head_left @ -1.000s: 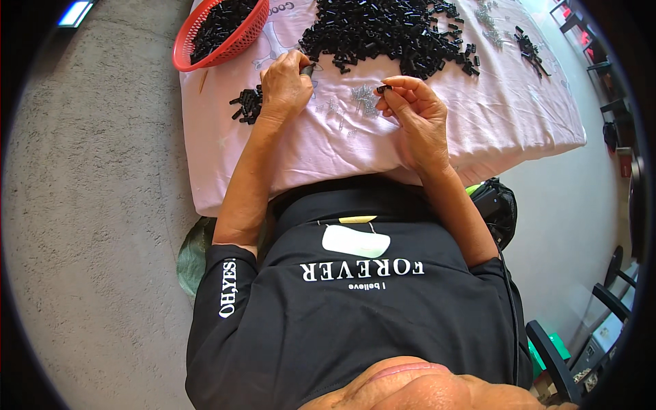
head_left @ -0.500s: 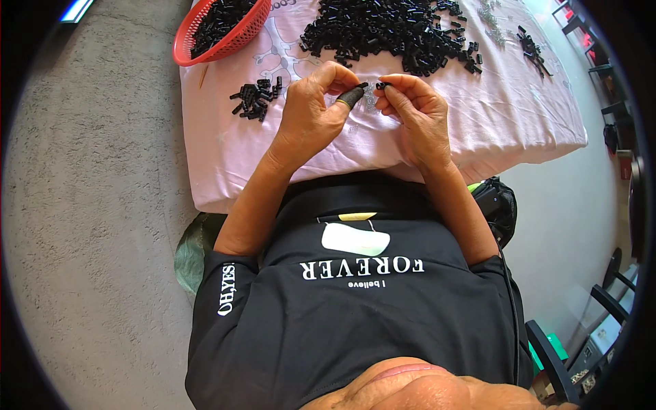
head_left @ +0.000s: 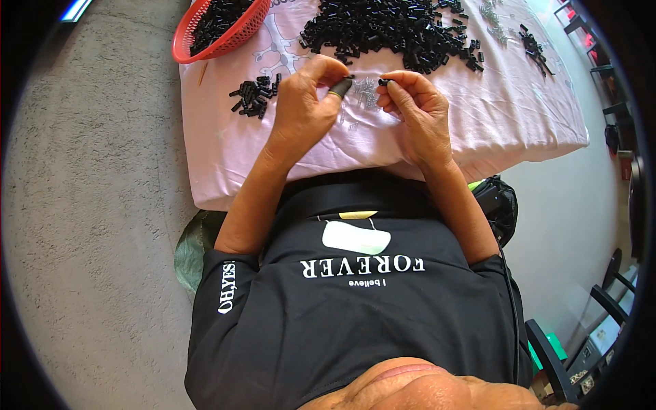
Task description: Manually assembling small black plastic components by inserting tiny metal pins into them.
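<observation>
My left hand is closed in a pinch over the cloth-covered table, its thumb wearing a black finger cover. A tiny dark bit shows at its fingertips, too small to name. Between thumb and forefinger, my right hand grips a small black plastic piece. The two hands are apart. On the cloth in the gap lies a patch of small, thin, silvery pieces. A small pile of short black pieces rests to the left of my left hand. Beyond both hands spreads a large heap of similar black pieces.
A red plastic basket full of black pieces stands at the table's far left, a thin brown stick beside it. More silvery pieces and a small black cluster lie far right. Pink patterned cloth covers the table.
My left hand has drawn back slightly to the left and away from me, widening the gap and uncovering more of the silvery pieces. My right hand has hardly moved.
</observation>
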{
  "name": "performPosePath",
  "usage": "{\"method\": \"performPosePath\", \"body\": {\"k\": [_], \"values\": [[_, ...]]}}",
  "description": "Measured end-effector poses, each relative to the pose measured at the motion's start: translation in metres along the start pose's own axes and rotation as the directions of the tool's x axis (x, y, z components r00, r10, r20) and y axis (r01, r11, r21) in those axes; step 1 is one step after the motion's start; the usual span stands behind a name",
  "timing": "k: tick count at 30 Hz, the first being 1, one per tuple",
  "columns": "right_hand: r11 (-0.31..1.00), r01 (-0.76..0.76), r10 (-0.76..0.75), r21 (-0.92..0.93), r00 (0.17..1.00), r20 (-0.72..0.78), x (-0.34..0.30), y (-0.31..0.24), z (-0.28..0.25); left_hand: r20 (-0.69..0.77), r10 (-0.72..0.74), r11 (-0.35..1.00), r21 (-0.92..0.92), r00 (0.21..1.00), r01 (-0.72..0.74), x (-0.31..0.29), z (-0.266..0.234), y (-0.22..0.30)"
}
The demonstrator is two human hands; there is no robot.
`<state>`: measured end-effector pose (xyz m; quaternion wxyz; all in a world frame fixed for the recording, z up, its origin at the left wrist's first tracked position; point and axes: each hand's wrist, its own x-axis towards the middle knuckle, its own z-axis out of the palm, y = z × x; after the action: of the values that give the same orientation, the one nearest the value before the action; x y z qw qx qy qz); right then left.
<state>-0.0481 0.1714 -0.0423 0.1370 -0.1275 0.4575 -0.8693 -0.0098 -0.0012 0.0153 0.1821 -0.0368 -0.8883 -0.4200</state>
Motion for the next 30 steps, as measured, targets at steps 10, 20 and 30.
{"method": "performPosePath", "body": {"k": [10,20,30], "values": [[1.0,0.023,-0.023,0.007,0.999,-0.03,0.0,0.0,0.002,-0.002,0.029,0.941,0.337,1.0,-0.027,-0.009,-0.016,-0.047],[0.999,0.029,-0.029,0.014,1.0,-0.011,0.001,0.0,0.001,0.164,0.021,0.974,0.221,0.986,-0.058,-0.036,-0.009,-0.005],[0.999,0.036,-0.036,-0.008,0.999,0.033,0.001,0.0,0.0,0.125,0.039,0.938,0.337,0.991,-0.079,-0.039,0.003,-0.016]]}}
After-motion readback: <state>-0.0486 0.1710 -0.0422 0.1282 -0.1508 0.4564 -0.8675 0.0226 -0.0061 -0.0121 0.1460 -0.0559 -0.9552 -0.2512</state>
